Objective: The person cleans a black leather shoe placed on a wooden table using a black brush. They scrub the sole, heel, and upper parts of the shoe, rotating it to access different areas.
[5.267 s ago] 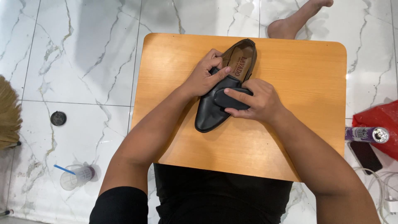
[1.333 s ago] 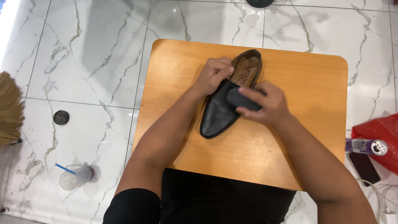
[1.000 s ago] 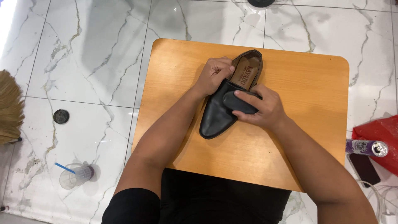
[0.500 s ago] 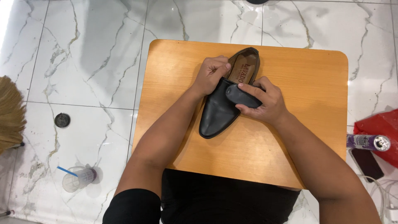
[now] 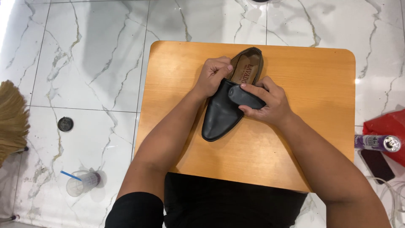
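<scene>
A black leather slip-on shoe [image 5: 221, 114] lies on a small orange wooden table [image 5: 308, 84], toe pointing toward me. My left hand [image 5: 213, 76] grips the shoe's left side near the opening, fingers curled over its edge. My right hand [image 5: 270, 103] presses a dark grey oblong pad [image 5: 244, 97] against the top of the shoe just below the opening. The brown insole [image 5: 249, 69] shows inside the heel end.
The table stands on a white marble floor. A broom head [image 5: 10, 118] is at the left edge, with a round floor drain [image 5: 65, 124] and a clear plastic cup [image 5: 82, 183] nearby. At the right are a purple spray can [image 5: 377, 142], a red bag [image 5: 390, 128] and a dark phone [image 5: 377, 164].
Over the last second my right hand has slid the pad slightly across the shoe's top. My left hand keeps its hold and the shoe has hardly moved.
</scene>
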